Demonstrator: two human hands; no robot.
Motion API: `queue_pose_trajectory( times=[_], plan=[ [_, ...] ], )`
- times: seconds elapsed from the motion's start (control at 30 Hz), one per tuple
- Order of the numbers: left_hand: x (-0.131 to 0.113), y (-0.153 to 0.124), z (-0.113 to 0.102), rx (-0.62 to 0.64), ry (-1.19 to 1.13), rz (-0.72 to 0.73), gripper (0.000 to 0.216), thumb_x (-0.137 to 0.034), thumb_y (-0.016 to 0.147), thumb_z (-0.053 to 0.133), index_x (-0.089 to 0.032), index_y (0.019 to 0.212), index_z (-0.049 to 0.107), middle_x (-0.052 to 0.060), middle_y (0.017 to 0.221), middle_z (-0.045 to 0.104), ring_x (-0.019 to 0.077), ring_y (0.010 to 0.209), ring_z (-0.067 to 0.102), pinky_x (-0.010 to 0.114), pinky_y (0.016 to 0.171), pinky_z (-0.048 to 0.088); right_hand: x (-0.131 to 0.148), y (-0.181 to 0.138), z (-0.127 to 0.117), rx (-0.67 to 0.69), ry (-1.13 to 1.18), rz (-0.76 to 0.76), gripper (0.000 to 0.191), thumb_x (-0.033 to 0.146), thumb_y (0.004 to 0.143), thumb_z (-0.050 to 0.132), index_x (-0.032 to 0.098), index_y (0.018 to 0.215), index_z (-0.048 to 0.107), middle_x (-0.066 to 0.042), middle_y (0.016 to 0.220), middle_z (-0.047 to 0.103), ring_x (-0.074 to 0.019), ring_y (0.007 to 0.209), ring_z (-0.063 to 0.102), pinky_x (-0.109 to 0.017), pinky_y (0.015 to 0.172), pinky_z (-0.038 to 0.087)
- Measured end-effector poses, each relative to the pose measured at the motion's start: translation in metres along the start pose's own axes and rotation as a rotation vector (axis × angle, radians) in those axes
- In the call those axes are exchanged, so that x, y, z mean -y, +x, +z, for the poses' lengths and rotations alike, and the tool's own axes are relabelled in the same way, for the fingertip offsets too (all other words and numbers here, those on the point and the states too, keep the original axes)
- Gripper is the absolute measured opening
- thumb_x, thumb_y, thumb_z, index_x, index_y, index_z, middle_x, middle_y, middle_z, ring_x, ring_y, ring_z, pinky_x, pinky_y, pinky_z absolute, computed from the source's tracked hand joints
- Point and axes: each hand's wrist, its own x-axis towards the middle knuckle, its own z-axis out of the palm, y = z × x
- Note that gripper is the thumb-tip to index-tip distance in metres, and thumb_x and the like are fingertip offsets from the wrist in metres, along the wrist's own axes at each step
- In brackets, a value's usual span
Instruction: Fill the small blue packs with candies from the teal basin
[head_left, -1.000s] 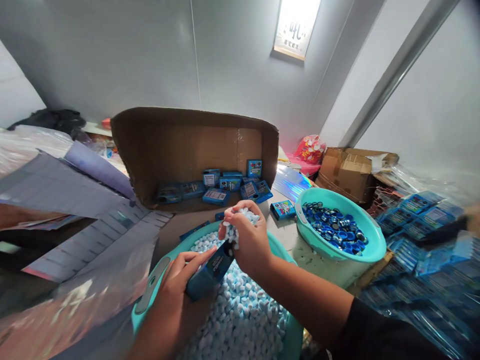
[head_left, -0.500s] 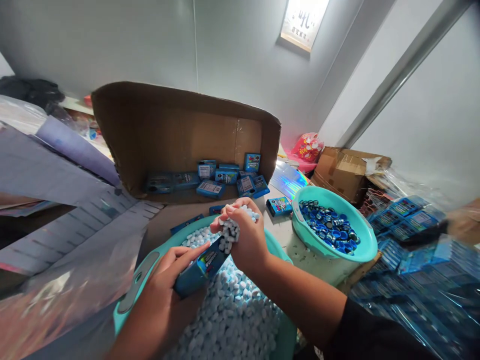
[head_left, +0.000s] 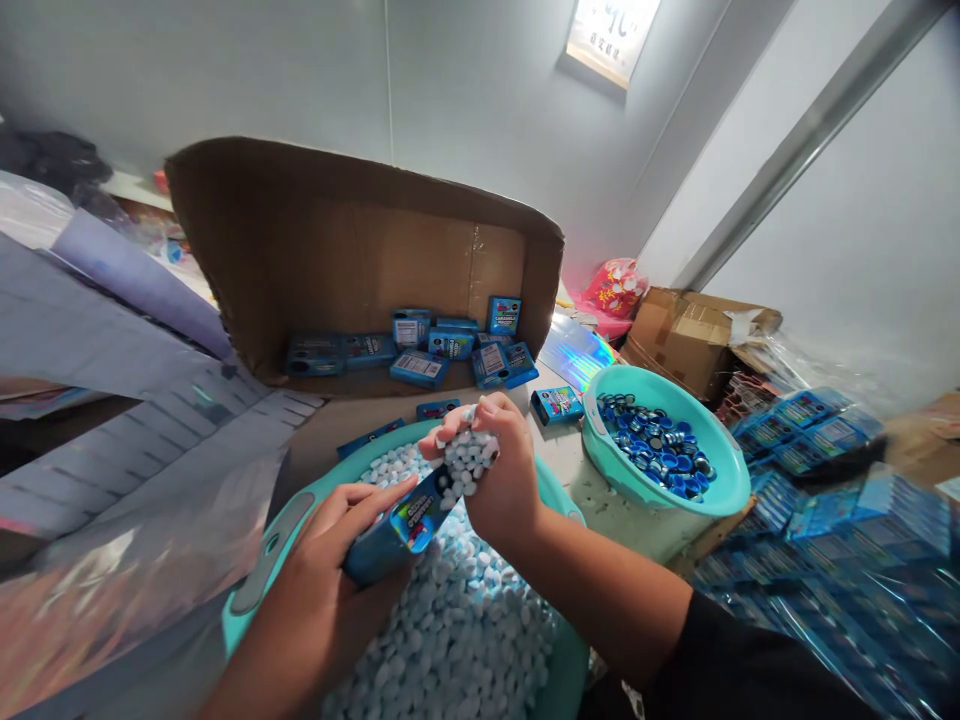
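My left hand [head_left: 341, 545] grips a blue candy tin [head_left: 405, 525], tilted with its open end up and to the right. At that opening, my right hand [head_left: 495, 465] is cupped around a heap of small white candies [head_left: 469, 460], some touching the tin's mouth. Below both hands sits a turquoise basin [head_left: 562, 495] full of the same white candies [head_left: 480, 640]. How many candies are inside the tin is hidden.
A cardboard box [head_left: 360, 230] on its side holds several blue tins [head_left: 420, 368]. One tin [head_left: 556, 404] lies near a second turquoise basin [head_left: 739, 490] of blue caps [head_left: 667, 455]. Wrapped stacks of blue packs [head_left: 862, 530] stand at right; white sheets [head_left: 112, 340] at left.
The heap of candies in my right hand has shifted lower toward the tin's mouth, and the fingers have tipped slightly. My left hand keeps its hold on the tin.
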Motion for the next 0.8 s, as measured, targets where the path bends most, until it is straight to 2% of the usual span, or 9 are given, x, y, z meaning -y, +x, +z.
queue_pose_trajectory(
  times=[0.2,0.33,0.47,0.67,0.8],
  plan=[
    [0.009,0.0,-0.009,0.115,-0.02,0.024,0.052,-0.03,0.082,0.067,-0.035,0.134,0.06,0.001,0.121,0.06,0.0224,0.109,0.063,0.032,0.094,0.051,0.0,-0.004,0.0,0.024,0.016,-0.035,0.025,0.033,0.077,0.065,0.021,0.061,0.049,0.003,0.056,0.064,-0.0153,0.05,0.063,-0.026,0.052,0.052],
    [0.01,0.0,-0.009,0.101,-0.003,0.045,0.05,-0.034,0.084,0.066,-0.035,0.133,0.061,0.001,0.119,0.06,0.0219,0.105,0.063,0.032,0.091,0.052,-0.003,-0.005,-0.002,0.016,-0.003,-0.075,0.026,0.032,0.082,0.063,0.021,0.063,0.049,0.004,0.053,0.061,-0.0134,0.046,0.059,-0.024,0.05,0.05],
    [0.006,0.0,-0.009,0.119,0.047,0.055,0.054,-0.032,0.083,0.066,-0.037,0.136,0.058,0.001,0.123,0.059,0.0238,0.112,0.06,0.036,0.097,0.05,-0.006,-0.002,-0.002,-0.011,-0.045,-0.12,0.023,0.03,0.084,0.063,0.021,0.066,0.051,0.006,0.05,0.057,-0.0122,0.043,0.058,-0.022,0.047,0.047],
    [0.008,0.0,-0.009,0.132,0.047,0.037,0.054,-0.031,0.082,0.067,-0.035,0.135,0.059,0.001,0.121,0.06,0.0222,0.108,0.062,0.032,0.093,0.052,-0.005,-0.002,0.0,-0.044,-0.063,-0.119,0.024,0.033,0.083,0.063,0.021,0.067,0.051,0.006,0.049,0.057,-0.0104,0.037,0.052,-0.019,0.039,0.039],
    [0.009,0.001,-0.008,0.117,0.045,0.072,0.051,-0.032,0.084,0.066,-0.033,0.134,0.06,0.003,0.121,0.059,0.0234,0.108,0.062,0.034,0.093,0.052,-0.005,-0.004,-0.001,-0.039,-0.072,-0.117,0.024,0.033,0.084,0.062,0.021,0.067,0.05,0.006,0.049,0.057,-0.0099,0.036,0.05,-0.019,0.037,0.038]
  ],
)
